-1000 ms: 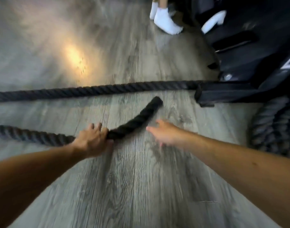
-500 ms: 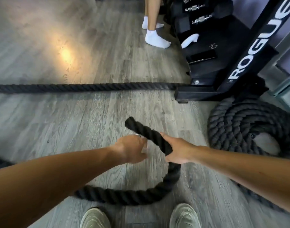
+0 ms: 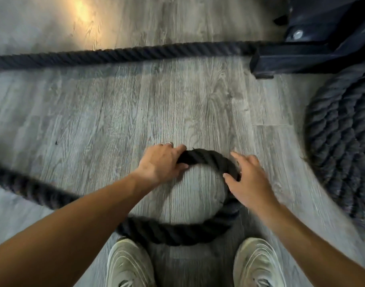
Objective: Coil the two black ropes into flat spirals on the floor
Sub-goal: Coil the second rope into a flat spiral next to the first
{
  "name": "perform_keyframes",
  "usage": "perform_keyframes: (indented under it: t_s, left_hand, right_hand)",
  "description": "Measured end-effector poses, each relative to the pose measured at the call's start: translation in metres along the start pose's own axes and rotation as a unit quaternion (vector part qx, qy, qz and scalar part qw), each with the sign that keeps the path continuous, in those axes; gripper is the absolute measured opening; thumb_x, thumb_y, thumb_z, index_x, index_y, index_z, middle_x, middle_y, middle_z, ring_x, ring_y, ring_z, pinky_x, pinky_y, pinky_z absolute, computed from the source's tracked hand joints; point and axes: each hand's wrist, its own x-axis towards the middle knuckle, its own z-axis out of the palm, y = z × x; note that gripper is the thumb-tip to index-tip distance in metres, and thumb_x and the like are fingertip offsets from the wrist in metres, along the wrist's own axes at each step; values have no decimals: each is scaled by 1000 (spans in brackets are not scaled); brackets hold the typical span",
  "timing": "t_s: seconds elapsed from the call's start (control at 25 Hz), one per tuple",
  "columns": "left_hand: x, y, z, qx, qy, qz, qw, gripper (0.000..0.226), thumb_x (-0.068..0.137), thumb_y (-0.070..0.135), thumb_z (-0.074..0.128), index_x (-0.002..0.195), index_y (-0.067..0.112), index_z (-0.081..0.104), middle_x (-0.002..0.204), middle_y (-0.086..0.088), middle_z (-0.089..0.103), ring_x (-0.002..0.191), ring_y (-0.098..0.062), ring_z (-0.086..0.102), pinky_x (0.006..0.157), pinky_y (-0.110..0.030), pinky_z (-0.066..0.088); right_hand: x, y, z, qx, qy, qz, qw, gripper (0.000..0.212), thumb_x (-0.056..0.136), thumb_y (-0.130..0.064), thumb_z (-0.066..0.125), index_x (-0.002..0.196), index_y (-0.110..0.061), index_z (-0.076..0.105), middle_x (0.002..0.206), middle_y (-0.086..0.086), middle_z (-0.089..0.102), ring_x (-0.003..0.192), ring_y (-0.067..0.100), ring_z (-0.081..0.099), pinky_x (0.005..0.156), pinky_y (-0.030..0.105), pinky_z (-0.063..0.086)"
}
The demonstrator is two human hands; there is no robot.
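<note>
A thick black rope [image 3: 177,233] comes in from the left, passes under my left arm and curls into one open loop on the grey wood floor in front of my shoes. My left hand [image 3: 163,160] is closed on the rope's end at the top of the loop. On the loop's right side my right hand [image 3: 248,181] lies over the curve, thumb hooked on the inner side and fingers spread loosely over the outside. A second stretch of black rope [image 3: 115,54] lies straight across the floor farther away. At the right edge sits a coiled rope spiral [image 3: 343,141].
The black foot of a metal rack [image 3: 301,59] stands at the top right, where the straight rope meets it. My two pale shoes [image 3: 127,264] [image 3: 258,262] stand just behind the loop. A warm patch of light lies on the floor at the top left.
The rope's end was bent round from a straight line into a closed loop. My left hand moved from mid-rope to the end. I leaned lower, so the rack and the other person's feet left view.
</note>
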Motion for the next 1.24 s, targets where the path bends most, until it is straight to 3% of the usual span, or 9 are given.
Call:
perform_keyframes:
  t_s: [0.12, 0.24, 0.4, 0.56, 0.64, 0.76, 0.88, 1.08, 1.24]
  left_hand:
    - [0, 11, 8, -194, -14, -113, 974, 61, 97, 50, 52, 151, 30, 31, 106, -12, 72, 94, -36, 70, 83, -42, 56]
    - [-8, 24, 17, -386, -32, -250, 887, 66, 94, 47, 56, 150, 37, 23, 114, -12, 70, 86, -39, 73, 86, -46, 59]
    - [-20, 29, 14, -565, -75, -319, 757, 72, 96, 30, 64, 150, 44, 18, 115, -9, 64, 73, -35, 76, 64, -49, 64]
    - [-23, 30, 11, -602, -93, -326, 723, 61, 96, 23, 66, 143, 37, 30, 104, -9, 67, 79, -33, 76, 65, -52, 64]
    - [-21, 24, 4, -578, -117, -318, 742, 56, 93, 31, 71, 135, 32, 35, 98, -12, 72, 74, -31, 76, 65, -52, 64]
    - [-7, 6, -10, -371, -119, -271, 880, 68, 84, 67, 64, 135, 28, 41, 115, -12, 66, 88, -31, 72, 75, -47, 63]
    - [22, -4, -15, -244, 18, -136, 960, 72, 89, 64, 59, 150, 32, 37, 145, -14, 45, 125, -37, 55, 103, -49, 48]
    - [66, 9, -23, -123, -37, 150, 980, 56, 100, 44, 53, 153, 43, 35, 160, 2, 36, 143, -27, 38, 115, -44, 35]
    - [56, 8, -15, -72, 38, 94, 992, 47, 99, 40, 54, 145, 36, 45, 134, -4, 59, 113, -30, 65, 93, -41, 50]
  right_hand:
    - [-44, 1, 26, 7, -23, 10, 1000, 96, 82, -58, 73, 159, -38, 19, 149, 3, 24, 135, 26, 31, 101, 35, 41]
    - [-69, -9, 57, -46, -98, -8, 994, 106, 72, -80, 65, 157, -44, 14, 164, 5, -7, 149, 30, 4, 118, 48, 25]
    - [-56, -17, 76, -54, -2, -19, 998, 85, 67, -86, 56, 137, -38, 49, 167, 12, -12, 151, 38, 0, 119, 57, 21]
    - [-32, -19, 81, -39, -1, -46, 998, 52, 68, -69, 74, 105, -35, 64, 167, 1, -24, 153, 41, -10, 119, 64, 19]
    - [-32, -23, 84, -1, 12, -40, 999, 39, 68, -58, 79, 96, -35, 63, 168, -3, -17, 153, 40, -11, 117, 66, 20]
    - [-34, -20, 86, 46, 49, -52, 996, 31, 67, -50, 79, 94, -39, 70, 170, -3, -3, 151, 36, -3, 114, 61, 30]
    - [-30, -14, 83, 63, 65, -53, 994, 27, 70, -41, 81, 96, -38, 77, 170, -7, 5, 148, 32, 5, 105, 33, 31]
    - [-27, -7, 79, 69, 76, -63, 993, 24, 71, -37, 83, 96, -35, 82, 167, -12, 11, 142, 23, 11, 95, 5, 18]
    - [-9, 13, 46, 55, 15, -128, 990, 23, 70, -34, 86, 92, -32, 79, 166, -14, 18, 142, 19, 17, 110, 33, 25]
